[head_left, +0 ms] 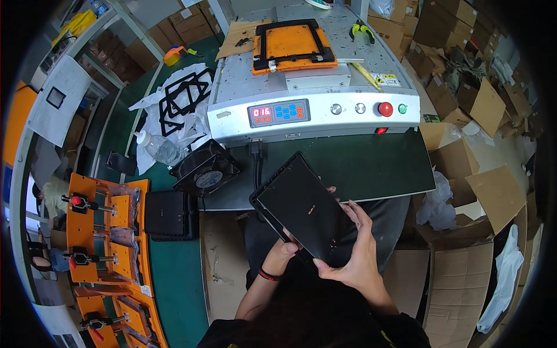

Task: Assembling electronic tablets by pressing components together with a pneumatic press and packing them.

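Left hand point(283, 253): grasping the black panel's lower left edge, thumb uppermost; a dark red band circles the wrist.
Right hand point(362, 252): grasping the same piece, thumb at the near corner, fingers along the right edge.
Black panel point(299, 203): tilted above the lap, just off the near edge of the green bench point(371, 165).
Fan point(207, 168): black, on the bench, left of the panel.
Bottle point(161, 149): clear, lying beside the fan.
Black cases point(168, 214): stacked beside the orange clamp fixtures point(74, 223).
Machine point(316, 119): grey-white, with buttons and a lit display, beyond the panel.
Orange plate point(293, 43): atop the machine, carrying a black frame point(310, 62).
Cartons point(464, 174): open, to the right.
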{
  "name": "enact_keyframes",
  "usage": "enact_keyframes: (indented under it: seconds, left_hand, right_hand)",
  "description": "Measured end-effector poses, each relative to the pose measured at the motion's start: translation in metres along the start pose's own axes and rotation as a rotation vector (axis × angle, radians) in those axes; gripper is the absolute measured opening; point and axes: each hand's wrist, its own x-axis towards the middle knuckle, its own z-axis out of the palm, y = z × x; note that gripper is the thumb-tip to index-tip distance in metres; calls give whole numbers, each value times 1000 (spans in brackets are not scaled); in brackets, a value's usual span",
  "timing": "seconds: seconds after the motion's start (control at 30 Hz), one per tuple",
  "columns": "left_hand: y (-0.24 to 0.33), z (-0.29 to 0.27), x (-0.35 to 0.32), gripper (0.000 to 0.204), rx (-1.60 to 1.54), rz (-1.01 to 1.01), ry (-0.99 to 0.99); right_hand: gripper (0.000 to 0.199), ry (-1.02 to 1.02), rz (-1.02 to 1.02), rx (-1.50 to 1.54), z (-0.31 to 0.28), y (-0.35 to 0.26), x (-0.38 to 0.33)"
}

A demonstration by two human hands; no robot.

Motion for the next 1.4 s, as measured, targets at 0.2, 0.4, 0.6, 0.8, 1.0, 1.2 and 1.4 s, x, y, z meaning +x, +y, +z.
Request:
enact_keyframes:
  seconds: [0.2,0.4,0.6,0.8,1.0,1.2,1.4]
  left_hand:
    - [1,3,0,124,-19,-24,39]
    - [-1,3,-1,125,-46,-13,46]
    - [-10,2,-1,131,-162,-34,126]
    - [-9,10,0,133,-309,-11,125]
    - [-4,11,-8,135,-433,-5,59]
    - [9,3,-26,95,-153,-367,495]
    - [12,8,-19,36,230,-129,469]
  right_hand:
    - [107,10,-29,-52,2,0,-1]
    - [108,-1,-47,-97,3,-1,-1]
    - [115,14,-13,-98,10,-2,-3]
    - [112,89,-95,-135,18,-1,-6]
    - [92,133,14,164,7,3,5]
    - [48,-101,416,772,-3,10,23]
    - [36,27,344,721,7,16,23]
